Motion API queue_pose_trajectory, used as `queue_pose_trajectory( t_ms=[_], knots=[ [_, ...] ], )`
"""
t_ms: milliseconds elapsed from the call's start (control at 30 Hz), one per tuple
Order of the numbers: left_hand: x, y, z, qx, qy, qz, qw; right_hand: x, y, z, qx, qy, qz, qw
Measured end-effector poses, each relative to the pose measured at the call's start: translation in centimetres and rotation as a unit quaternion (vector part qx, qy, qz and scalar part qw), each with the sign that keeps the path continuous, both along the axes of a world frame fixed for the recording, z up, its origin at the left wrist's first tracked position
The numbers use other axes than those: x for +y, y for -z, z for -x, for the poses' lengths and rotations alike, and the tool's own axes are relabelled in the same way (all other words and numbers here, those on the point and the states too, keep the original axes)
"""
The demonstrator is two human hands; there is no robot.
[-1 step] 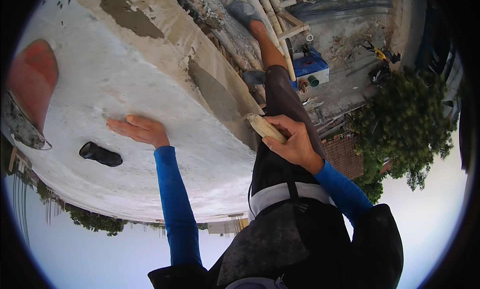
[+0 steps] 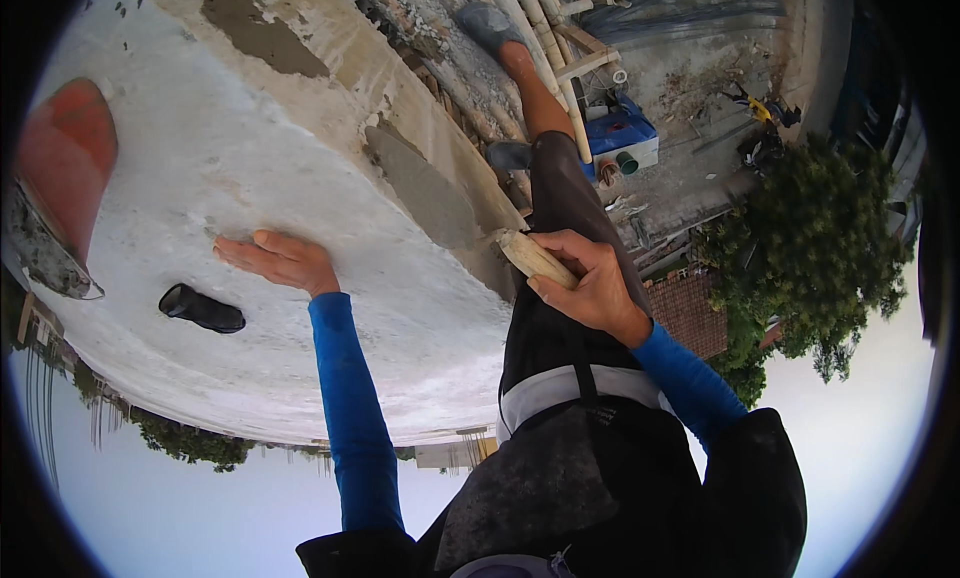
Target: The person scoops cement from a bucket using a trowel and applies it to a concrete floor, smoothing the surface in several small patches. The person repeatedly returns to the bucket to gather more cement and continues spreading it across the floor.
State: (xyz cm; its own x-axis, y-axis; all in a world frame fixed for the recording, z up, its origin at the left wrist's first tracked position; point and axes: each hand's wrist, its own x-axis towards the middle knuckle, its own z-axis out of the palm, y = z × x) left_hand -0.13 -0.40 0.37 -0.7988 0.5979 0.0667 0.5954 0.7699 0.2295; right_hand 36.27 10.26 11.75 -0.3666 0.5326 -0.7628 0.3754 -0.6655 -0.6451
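At concrete edge (image 2: 450, 193), right grip (image 2: 598, 293), clasped wood (image 2: 533, 256)

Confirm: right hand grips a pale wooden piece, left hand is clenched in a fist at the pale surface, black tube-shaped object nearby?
One error: the left hand is open with fingers extended, as the head view shows. The right hand does grip the pale wooden piece, and the black tube-shaped object is nearby.
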Motion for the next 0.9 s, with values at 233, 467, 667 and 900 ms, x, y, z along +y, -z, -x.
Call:
queue_pose_trajectory(
  t_ms=[233,467,667,900],
  knots=[
    [0.4,0.6,-0.1,0.006,0.006,-0.007,1.000,6.5,5.2,3.2,-0.031,-0.084,-0.100,0.991],
    [0.2,0.7,-0.1,0.015,0.003,-0.002,1.000,5.0,1.1,6.8,-0.104,-0.204,-0.243,0.942],
    [0.1,0.6,0.0,-0.011,-0.010,0.003,1.000,5.6,-2.5,3.6,-0.053,-0.112,-0.187,0.975],
    [-0.1,0.8,0.1,-0.014,-0.008,0.002,1.000,7.7,7.0,3.0,-0.083,-0.099,-0.172,0.977]
  ],
)
